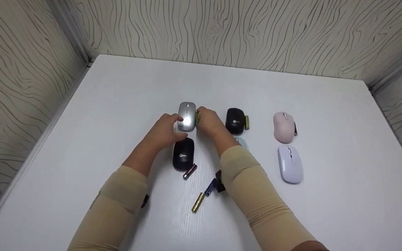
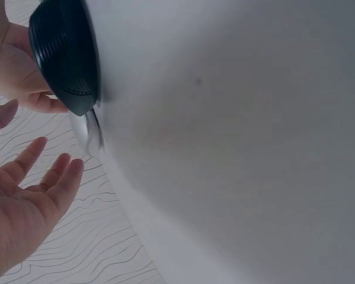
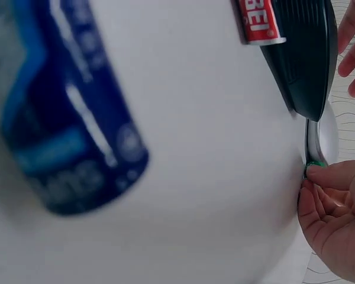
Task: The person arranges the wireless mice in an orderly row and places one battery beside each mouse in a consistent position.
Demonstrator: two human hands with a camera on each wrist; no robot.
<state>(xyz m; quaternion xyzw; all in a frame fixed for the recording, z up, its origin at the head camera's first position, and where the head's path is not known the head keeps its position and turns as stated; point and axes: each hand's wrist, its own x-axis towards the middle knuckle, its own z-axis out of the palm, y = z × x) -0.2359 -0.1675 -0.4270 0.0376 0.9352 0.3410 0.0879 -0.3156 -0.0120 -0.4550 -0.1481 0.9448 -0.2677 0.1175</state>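
A silver computer mouse lies toward the middle of the table. My right hand pinches a green battery against the mouse's right side; in the right wrist view its thumb and fingertips meet at the battery's green end. On the mouse's left, my left hand is spread, with thumb and fingers apart and nothing between them in the left wrist view. Its thumb reaches over the front of a black mouse, which sits just below the silver one. A red battery rests at that black mouse's lower right.
Another black mouse has a green-gold battery beside it. Farther right are a pink mouse and a lilac mouse. A gold battery and a blue battery lie nearer me. The right forearm partly covers a light-blue mouse.
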